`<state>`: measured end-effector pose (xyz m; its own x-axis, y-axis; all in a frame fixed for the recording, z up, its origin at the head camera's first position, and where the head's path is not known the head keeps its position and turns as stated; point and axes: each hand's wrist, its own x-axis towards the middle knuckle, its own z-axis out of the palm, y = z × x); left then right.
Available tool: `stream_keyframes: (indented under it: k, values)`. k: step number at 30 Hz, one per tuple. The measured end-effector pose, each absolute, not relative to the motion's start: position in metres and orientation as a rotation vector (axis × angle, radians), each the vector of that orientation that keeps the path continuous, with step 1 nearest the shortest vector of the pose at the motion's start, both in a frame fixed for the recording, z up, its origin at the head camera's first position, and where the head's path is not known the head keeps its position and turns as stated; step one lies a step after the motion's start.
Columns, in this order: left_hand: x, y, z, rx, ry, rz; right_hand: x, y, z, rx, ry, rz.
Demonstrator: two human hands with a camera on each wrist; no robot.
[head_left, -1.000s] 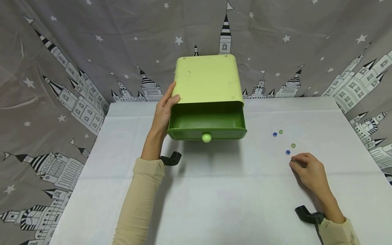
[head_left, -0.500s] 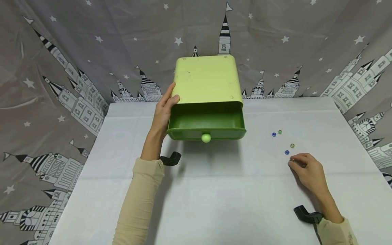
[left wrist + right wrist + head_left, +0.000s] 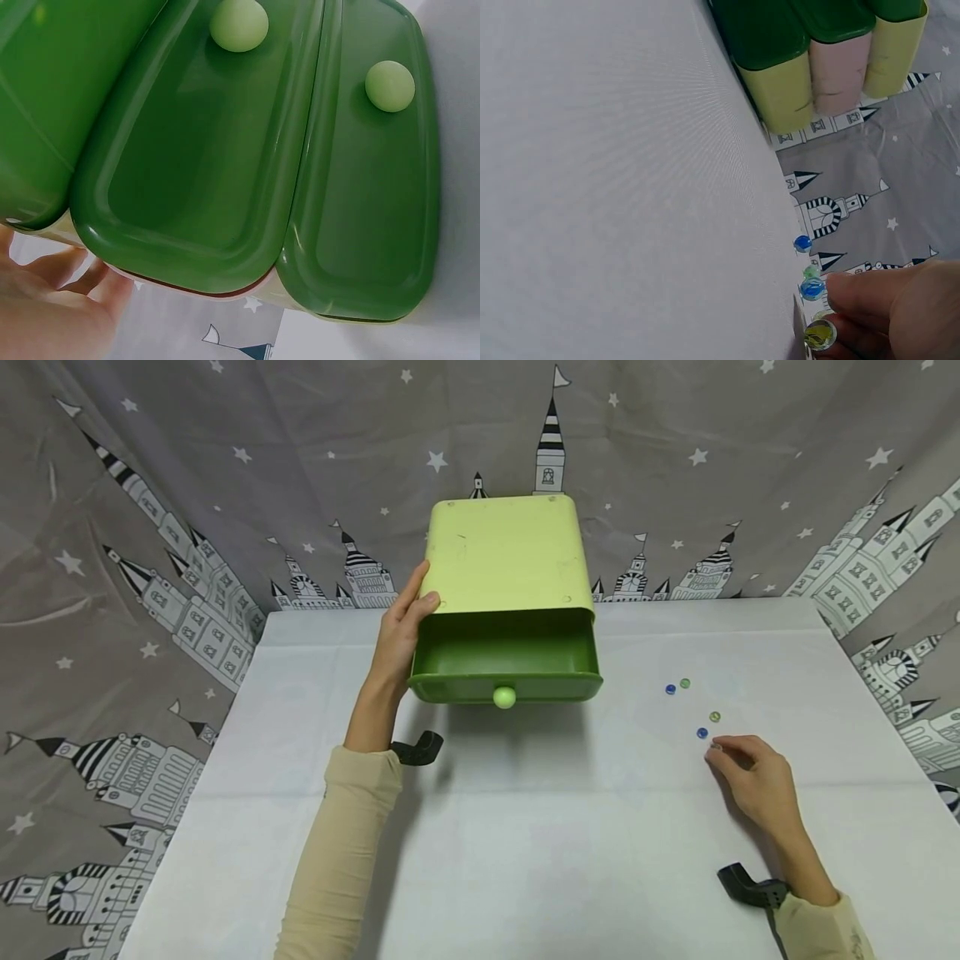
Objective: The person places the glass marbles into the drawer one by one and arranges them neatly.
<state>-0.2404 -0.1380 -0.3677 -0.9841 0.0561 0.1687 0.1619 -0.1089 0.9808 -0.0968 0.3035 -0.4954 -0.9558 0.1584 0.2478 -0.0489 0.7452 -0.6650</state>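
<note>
My left hand (image 3: 397, 647) rests against the left side of a small yellow-and-pink drawer cabinet (image 3: 510, 556), thumb near its top front corner and fingers along the side. The cabinet's green top drawer (image 3: 506, 687) is pulled out, with nothing visible inside. Two lower drawers with round knobs show in the left wrist view, both pushed in. Over at the right, my right hand (image 3: 761, 781) pinches a clear marble with a yellow swirl (image 3: 820, 335) between thumb and fingertips, low over the table. Just beyond the fingers lie two blue marbles (image 3: 702, 733) and two greenish ones (image 3: 715, 717).
A white cloth (image 3: 517, 860) covers the table. Behind it hangs a grey curtain (image 3: 300, 460) printed with castles and stars, close to the cabinet's back. Black camera mounts (image 3: 418, 749) stick out from both wrists.
The marble in my right fingertips has shifted slightly, and those fingers have barely moved. The left hand, cabinet and loose marbles stay in place; the view moved very slightly.
</note>
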Motion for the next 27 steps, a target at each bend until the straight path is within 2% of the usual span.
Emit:
stream_keyframes:
  k: [15,27]
  values:
    - [-0.241,-0.137,-0.368,-0.241,-2.045,-2.275,-0.098,0.303,-0.491,-0.178,-2.607,1.114]
    - [-0.242,-0.138,-0.368,-0.254,-2.045,-2.27,-0.1,0.294,-0.479,-0.124,-2.471,1.149]
